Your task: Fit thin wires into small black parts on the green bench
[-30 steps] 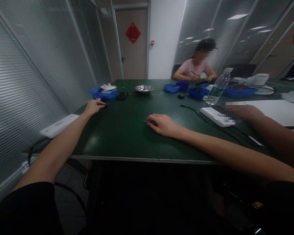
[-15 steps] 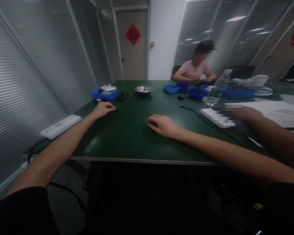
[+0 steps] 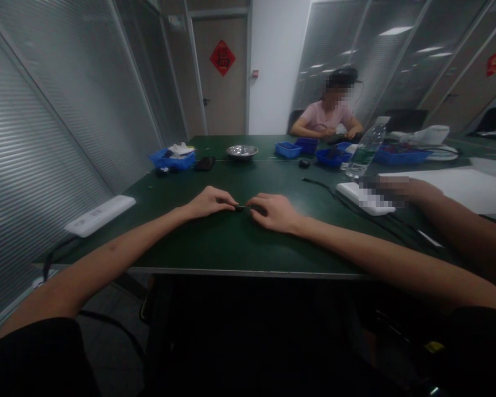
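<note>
Pinched in the fingertips of my left hand [image 3: 210,202] is a small black piece [image 3: 239,208], too small to name. My right hand [image 3: 275,212] is closed around what looks like a screwdriver [image 3: 259,210]; its dark handle sits inside the curled fingers. The thin metal shaft points left and meets the black piece, or lies right beside it; I cannot tell which. Both hands are low over the green table [image 3: 215,248], their fingertips a short gap apart.
A metal bowl [image 3: 242,153], a blue basket [image 3: 173,159] and a black phone-like object [image 3: 205,163] stand farther back. Right are a bottle [image 3: 366,151], a black cable [image 3: 320,186] and another person's arm [image 3: 450,209]. A white power strip [image 3: 101,215] lies left. Someone [image 3: 328,116] sits opposite.
My left hand has come right and nearer with the small black piece, up to the tip of the screwdriver. My right hand has stayed in nearly the same spot.
</note>
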Available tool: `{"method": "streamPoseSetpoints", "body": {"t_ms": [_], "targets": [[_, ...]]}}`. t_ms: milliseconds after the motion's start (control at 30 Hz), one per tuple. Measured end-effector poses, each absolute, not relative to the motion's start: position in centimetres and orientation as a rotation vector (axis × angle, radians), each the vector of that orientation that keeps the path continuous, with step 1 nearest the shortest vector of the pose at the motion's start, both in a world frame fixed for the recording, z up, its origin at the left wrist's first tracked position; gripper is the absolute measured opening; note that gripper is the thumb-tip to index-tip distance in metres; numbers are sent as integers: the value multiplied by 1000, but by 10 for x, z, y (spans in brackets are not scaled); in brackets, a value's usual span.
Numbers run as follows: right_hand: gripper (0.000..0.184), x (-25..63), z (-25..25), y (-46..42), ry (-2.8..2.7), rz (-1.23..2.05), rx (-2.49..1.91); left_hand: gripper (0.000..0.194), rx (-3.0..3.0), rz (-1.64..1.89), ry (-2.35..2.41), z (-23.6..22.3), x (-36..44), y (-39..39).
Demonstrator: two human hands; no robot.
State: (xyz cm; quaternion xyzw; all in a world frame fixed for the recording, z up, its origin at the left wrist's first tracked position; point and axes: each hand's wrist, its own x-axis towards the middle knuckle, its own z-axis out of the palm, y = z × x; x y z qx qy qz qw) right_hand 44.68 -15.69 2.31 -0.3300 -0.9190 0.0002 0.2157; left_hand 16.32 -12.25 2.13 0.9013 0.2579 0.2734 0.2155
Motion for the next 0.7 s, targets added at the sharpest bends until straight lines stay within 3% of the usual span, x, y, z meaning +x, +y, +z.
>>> {"method": "streamPoseSetpoints", "body": {"t_ms": [700], "targets": [[33,449,24,-159,-2592,-68,-860,24,2519,799,663,19,166,-125]]}}
